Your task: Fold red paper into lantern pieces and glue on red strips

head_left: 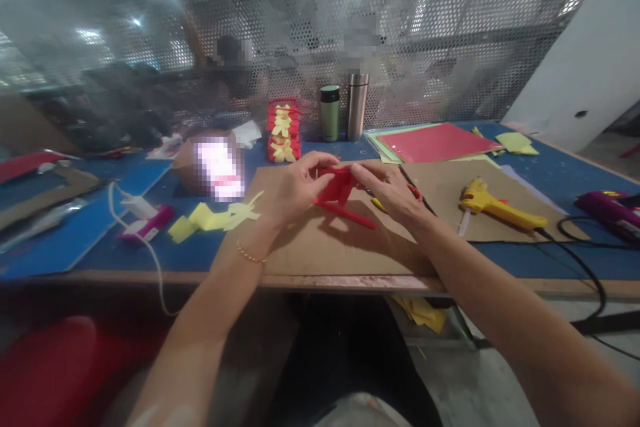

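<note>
Both of my hands are closed on a small red folded paper piece [336, 187] above the cardboard sheet [310, 253]. My left hand [305, 187] pinches its left side, thumb toward me. My right hand [385, 190] grips the upper right side with thumb and fingers. A narrow red strip [353, 215] slants below the piece; I cannot tell whether it is joined to it. Partly hidden under my right hand lies a tool with red and yellow handles [379, 205]. Yellow paper cutouts [215, 218] lie left of my left wrist.
A yellow glue gun [500, 207] with a black cord rests at the right. Red boxes with yellow bows [283, 130], a green tumbler [330, 113] and a steel flask [357, 107] stand at the back. Coloured sheets [440, 142] lie back right; a purple power strip [147, 223] sits left.
</note>
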`<control>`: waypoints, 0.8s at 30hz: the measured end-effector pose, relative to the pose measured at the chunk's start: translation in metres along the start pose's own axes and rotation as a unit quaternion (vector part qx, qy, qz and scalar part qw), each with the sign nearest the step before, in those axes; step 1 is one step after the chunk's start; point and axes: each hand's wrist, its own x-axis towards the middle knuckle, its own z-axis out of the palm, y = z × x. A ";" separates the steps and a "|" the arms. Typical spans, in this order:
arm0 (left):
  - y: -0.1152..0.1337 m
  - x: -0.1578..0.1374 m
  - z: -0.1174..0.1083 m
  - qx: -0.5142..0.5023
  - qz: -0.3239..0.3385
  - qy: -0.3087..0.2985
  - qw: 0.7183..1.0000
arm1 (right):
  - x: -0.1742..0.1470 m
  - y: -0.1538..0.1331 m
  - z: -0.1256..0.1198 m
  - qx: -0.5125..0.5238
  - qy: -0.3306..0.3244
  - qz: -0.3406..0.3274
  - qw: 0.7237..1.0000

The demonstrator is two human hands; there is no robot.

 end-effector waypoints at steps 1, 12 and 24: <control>0.004 -0.001 0.002 0.030 0.023 0.004 0.999 | 0.000 0.000 0.000 0.009 0.004 -0.003 1.000; 0.013 0.003 -0.008 0.107 0.028 -0.134 0.985 | -0.017 0.002 0.017 0.169 -0.118 0.065 0.976; 0.019 -0.076 0.018 0.394 0.069 -0.166 0.901 | -0.082 0.015 0.027 -0.258 -0.085 0.018 0.962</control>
